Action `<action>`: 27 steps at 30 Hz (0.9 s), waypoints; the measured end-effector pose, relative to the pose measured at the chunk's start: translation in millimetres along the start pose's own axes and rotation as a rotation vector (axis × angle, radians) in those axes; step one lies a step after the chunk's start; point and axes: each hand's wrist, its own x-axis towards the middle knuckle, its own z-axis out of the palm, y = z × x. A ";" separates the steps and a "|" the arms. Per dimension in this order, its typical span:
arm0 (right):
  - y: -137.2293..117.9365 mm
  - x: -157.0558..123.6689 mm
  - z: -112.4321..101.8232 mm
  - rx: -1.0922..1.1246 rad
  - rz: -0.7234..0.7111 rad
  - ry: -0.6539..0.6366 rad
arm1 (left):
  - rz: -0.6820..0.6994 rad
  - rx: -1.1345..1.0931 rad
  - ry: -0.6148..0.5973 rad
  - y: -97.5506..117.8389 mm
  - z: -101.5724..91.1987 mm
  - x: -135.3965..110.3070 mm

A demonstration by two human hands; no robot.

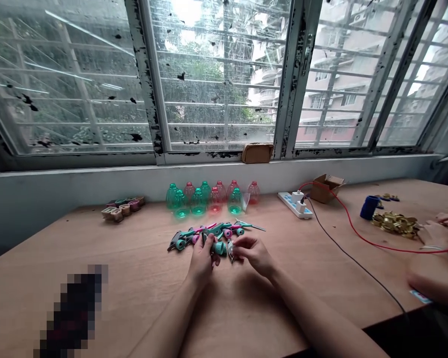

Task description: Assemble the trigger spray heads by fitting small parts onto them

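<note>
Several grilled window panes (pixel 216 74) in flaking black frames stand behind a long wooden worktop (pixel 142 293), with trees and a pale apartment building beyond the glass. Toward the back of the worktop stands a row of green and red plastic bottles (pixel 209 198). To their left sits a small cluster of spool-shaped pieces (pixel 121 210), and to their right a white power strip (pixel 294 205) lies near a small cardboard box (pixel 323 189). A red cable (pixel 358 231) and a black cable (pixel 358 266) run across the wood. Further right, a co-worker's hands (pixel 442 233) are just beside a heap of brass-coloured pieces (pixel 394 223), with a blue cup (pixel 369 207) behind the heap. A pixelated dark patch (pixel 72 311) hides something at the near left. At the centre, in front of the bottles, lies a loose pile of teal and pink plastic parts (pixel 209 233), and the person's left hand (pixel 201 261) and right hand (pixel 254 253) meet at its near edge. The left hand's fingers (pixel 205 248) curl closed around a teal plastic part (pixel 219 247), while the right hand's fingers (pixel 246 243) pinch a small pale piece (pixel 230 251) just beside it.
</note>
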 end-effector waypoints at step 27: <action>11.8 -9.3 -5.9 -0.271 -0.163 0.081 | 0.022 -0.172 -0.075 -27.5 14.6 -13.2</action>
